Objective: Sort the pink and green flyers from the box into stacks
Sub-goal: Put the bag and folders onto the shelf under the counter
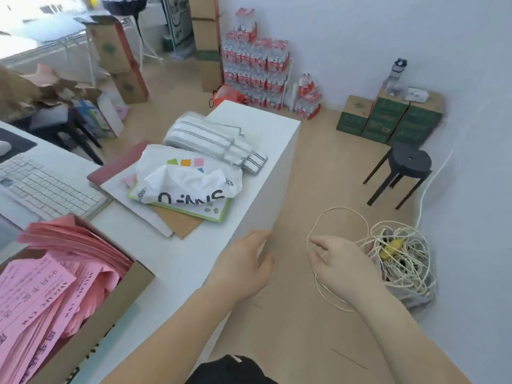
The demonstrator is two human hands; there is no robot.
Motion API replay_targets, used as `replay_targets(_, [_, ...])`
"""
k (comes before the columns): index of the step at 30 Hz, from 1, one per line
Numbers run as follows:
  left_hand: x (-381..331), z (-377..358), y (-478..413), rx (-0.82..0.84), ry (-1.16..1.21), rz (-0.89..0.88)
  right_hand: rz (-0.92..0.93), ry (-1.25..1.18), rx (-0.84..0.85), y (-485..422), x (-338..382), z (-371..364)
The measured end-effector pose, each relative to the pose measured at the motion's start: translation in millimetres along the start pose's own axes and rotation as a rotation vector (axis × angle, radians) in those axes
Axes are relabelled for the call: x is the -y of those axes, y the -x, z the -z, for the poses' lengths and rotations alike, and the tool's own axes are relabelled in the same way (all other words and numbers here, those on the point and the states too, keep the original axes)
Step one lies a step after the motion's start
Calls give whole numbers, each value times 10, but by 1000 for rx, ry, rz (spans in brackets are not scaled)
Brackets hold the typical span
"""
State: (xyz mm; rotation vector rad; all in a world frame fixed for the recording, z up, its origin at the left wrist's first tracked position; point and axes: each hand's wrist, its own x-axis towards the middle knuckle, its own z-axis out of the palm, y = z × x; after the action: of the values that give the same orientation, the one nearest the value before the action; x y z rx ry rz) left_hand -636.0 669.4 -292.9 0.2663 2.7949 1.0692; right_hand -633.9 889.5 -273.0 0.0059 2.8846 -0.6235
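Pinching a loop of cream string [343, 210], the right grip [339, 266] hangs over the floor, off the right edge of the tabletop [180, 256], thumb and forefinger closed on the cord. The string trails to a tangled bundle [401, 253] on the floor just beside that hand. The left grip [246, 261] sits at the tabletop's right edge, fingers relaxed and holding nothing; whether it touches the edge I cannot tell. The pink flyers [41, 286] lie piled in an open cardboard box [110, 314] at the near left corner of the tabletop, well apart from both hands. Toward the far edge, a crumpled white plastic bag [188, 178] rests on a green-bordered sheet [213, 213].
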Motion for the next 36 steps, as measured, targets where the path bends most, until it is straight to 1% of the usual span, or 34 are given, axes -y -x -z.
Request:
replay_targets(3, [75, 56, -693, -106, 18, 107, 92, -29, 53, -944, -44, 180])
replay_targets(6, [160, -15, -1555, -184, 91, 183, 150, -58, 81, -1946, -158, 333])
replay_targets(8, [132, -81, -2277, -197, 135, 218, 152, -87, 73, -2634, -308, 513])
replay_targets(16, [-471, -192, -4768, -153, 129, 172, 104, -276, 69, -4790, -1136, 1426])
replay_targets(20, [-523, -334, -5897, -204, 132, 221, 240, -204, 97, -6030, -1498, 1685])
replay_targets(23, [-455, -460, -6591, -350, 153, 311, 385, -118, 154, -6968, -1622, 1796])
replay_targets(24, [-423, -495, -6788, -402, 155, 349, 450, -78, 163, -7264, -1614, 1827])
replay_targets(26, [-401, -516, -7088, -452, 173, 442, 562, -9, 199, -7789, -1535, 1881])
replay_targets(29, [-316, -427, -7364, -521, 193, 579, 692, 83, 329, -8372, -1232, 1932])
replay_targets(32, [-99, -268, -7597, -676, 204, 728, 839, 119, 417, -8949, -770, 1808])
replay_targets(36, [261, -80, -7795, -855, 233, 910, 1038, 185, 517, -9563, -91, 1425])
